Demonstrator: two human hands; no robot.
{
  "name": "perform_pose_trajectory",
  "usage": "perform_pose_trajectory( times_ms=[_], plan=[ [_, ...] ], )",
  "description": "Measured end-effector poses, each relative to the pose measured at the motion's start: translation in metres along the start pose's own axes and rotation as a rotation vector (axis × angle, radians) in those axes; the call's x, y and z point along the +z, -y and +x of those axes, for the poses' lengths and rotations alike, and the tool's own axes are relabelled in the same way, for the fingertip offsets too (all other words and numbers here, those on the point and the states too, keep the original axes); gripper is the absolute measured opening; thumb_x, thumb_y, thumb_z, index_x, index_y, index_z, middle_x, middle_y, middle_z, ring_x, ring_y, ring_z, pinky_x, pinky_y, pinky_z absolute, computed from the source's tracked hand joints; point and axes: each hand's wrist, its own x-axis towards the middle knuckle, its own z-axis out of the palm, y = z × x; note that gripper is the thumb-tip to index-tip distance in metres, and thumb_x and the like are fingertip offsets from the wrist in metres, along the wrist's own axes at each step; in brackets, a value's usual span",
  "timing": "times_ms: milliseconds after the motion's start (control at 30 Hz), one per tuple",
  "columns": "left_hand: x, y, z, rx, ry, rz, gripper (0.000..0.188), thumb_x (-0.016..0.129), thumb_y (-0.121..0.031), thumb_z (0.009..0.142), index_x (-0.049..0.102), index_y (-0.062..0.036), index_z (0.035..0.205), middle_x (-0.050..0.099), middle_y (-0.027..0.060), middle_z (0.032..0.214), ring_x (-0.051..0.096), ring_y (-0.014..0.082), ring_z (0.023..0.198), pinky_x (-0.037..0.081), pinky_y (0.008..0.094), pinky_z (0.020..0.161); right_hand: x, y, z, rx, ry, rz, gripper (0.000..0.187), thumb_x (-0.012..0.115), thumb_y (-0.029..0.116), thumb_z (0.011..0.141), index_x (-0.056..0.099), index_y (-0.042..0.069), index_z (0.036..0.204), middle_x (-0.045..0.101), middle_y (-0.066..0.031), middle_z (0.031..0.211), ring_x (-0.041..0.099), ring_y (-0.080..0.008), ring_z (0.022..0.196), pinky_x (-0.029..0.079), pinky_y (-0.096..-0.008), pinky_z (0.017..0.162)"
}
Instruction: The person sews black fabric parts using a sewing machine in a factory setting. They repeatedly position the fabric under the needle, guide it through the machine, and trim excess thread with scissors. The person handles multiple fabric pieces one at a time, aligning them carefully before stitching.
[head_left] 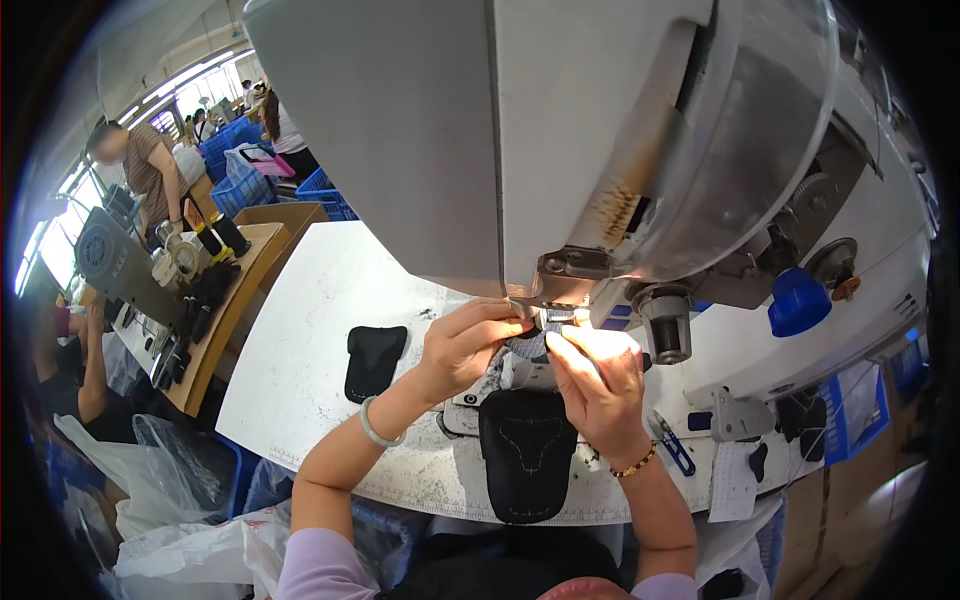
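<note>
Under the head of a large grey sewing machine (440, 150), both my hands meet at the lit needle area. My left hand (462, 348) is closed in a pinch on the edge of a small dark piece (528, 346). From the other side my right hand (603, 385), thumb and fingers together, grips the same piece; its outline is mostly hidden by my fingers and the glare. Just below, a black padded piece (525, 460) with pale stitched lines lies at the table's front edge. A second black piece (375, 362) rests left of my left hand.
Blue-handled thread snips (674, 446) lie right of my right wrist on the white table (290, 330). A blue knob (798, 302) juts from the machine. Plastic bags (190, 545) gather at lower left. Left, a person in a striped shirt (150, 170) stands by another workbench.
</note>
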Motion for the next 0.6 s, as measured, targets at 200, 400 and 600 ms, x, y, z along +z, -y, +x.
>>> perform_pose_trajectory(
  times_ms=[200,400,600],
  plan=[
    [-0.009,-0.004,0.008,0.087,0.086,0.048,0.028,0.07,0.007,0.06,0.067,0.0,0.087,0.067,0.012,0.086,0.066,0.0279,0.081,0.055,0.0309,0.072,0.0,-0.009,0.001,0.056,-0.002,0.112,0.016,0.071,0.012,0.078,0.069,0.011,0.093,0.064,-0.0035,0.097,0.057,-0.0244,0.092,0.04,-0.0367,0.087],
    [-0.012,-0.008,0.011,0.098,0.11,0.11,0.027,0.069,0.002,0.06,0.068,-0.0016,0.087,0.067,0.0094,0.084,0.066,0.0271,0.08,0.056,0.0322,0.071,0.002,-0.012,0.0,0.01,-0.022,0.091,0.021,0.072,0.013,0.076,0.068,0.012,0.096,0.061,-0.0039,0.097,0.056,-0.0239,0.091,0.042,-0.0364,0.083],
    [-0.018,-0.017,0.01,0.119,0.229,0.178,0.034,0.062,0.005,0.063,0.064,-0.0011,0.097,0.064,0.0074,0.1,0.062,0.0243,0.095,0.053,0.0315,0.077,0.004,0.001,-0.003,-0.108,-0.066,-0.028,0.033,0.077,0.021,0.072,0.067,0.016,0.103,0.05,0.0025,0.089,0.052,-0.0164,0.08,0.042,-0.0312,0.078]
  ],
)
